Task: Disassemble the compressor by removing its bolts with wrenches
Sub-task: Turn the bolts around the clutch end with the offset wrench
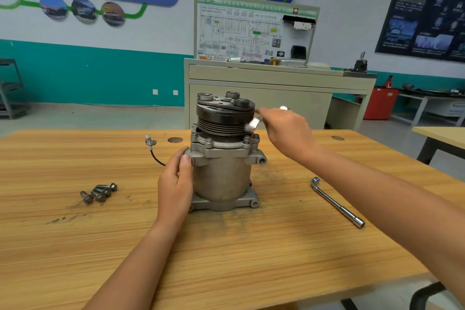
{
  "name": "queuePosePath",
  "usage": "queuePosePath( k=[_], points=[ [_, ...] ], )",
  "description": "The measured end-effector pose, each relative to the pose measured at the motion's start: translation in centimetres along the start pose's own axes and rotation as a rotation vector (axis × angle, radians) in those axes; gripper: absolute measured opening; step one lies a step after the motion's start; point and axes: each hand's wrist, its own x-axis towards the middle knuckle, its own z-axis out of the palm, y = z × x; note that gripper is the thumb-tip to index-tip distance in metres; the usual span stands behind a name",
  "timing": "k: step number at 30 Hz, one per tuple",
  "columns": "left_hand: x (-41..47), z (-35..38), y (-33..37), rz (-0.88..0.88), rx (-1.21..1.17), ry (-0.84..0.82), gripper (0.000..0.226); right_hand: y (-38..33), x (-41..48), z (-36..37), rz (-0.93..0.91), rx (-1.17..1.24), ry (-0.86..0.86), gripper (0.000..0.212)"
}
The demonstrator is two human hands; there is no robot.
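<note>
**Wrench in at the flange, left hand bracing the body**

The grey cast-metal compressor [222, 171] stands upright on its mounting feet in the middle of the pale wood-grain table [75, 246], black ribbed pulley on top. That puts the ring of flange bolts [208, 143] under the pulley within reach from the side. The left hand [176, 181] is wrapped round the housing's left wall, thumb up by the mounting ear. I'd call that a brace, so the body won't twist under torque. The right hand [284, 131] is closed round a shiny silver wrench [254, 124], its head blurred, just beside the pulley's right edge. Whether it sits on a bolt, I can't tell. Out left, four dark loose bolts [99, 192] lie bunched together, parked away from the work. To the right, a chrome L-shaped socket wrench [337, 202] lies untouched, handy to the working arm.
</note>
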Motion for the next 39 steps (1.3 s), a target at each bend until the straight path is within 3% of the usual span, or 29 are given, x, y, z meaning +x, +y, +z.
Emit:
queuePosePath(
  k=[2, 4, 7, 11, 18, 22, 27, 36, 39],
  points=[
    [0.1, -0.1, 0.0, 0.003, -0.011, -0.002, 0.037, -0.2, -1.3, -1.0, 0.182, 0.283, 0.074, 0.032],
    [0.2, -0.1, -0.1, 0.007, 0.004, -0.015, 0.036, -0.8, -2.6, -2.4, 0.187, 0.425, 0.116, 0.038],
    [0.3, 0.1, -0.6, 0.009, 0.074, -0.047, 0.038, -1.2, -4.3, -3.5, 0.065, 0.159, -0.048, 0.044],
    [0.3, 0.0, -1.0, 0.033, 0.105, -0.036, 0.039, -1.6, -4.9, -3.6, 0.116, -0.070, -0.266, 0.042],
    [0.4, 0.1, -1.1, 0.052, 0.082, -0.024, 0.033, -2.2, -3.8, -5.0, 0.048, -0.358, -0.375, 0.046],
    [0.4, 0.1, -1.1, 0.046, 0.072, -0.026, 0.035, -3.9, -3.0, -5.9, -0.043, -0.550, -0.443, 0.039],
    [0.4, 0.0, -1.2, 0.052, 0.060, -0.029, 0.038, -3.4, -2.2, -6.2, -0.132, -0.580, -0.511, 0.029],
    [0.5, 0.3, -1.5, 0.078, 0.027, -0.010, 0.032, 1.7, -0.4, -4.6, -0.311, -0.521, -0.514, 0.054],
    [0.4, 0.3, -1.4, 0.079, 0.047, -0.020, 0.033, 3.0, 0.7, -3.5, -0.354, -0.545, -0.480, 0.047]
  ],
)
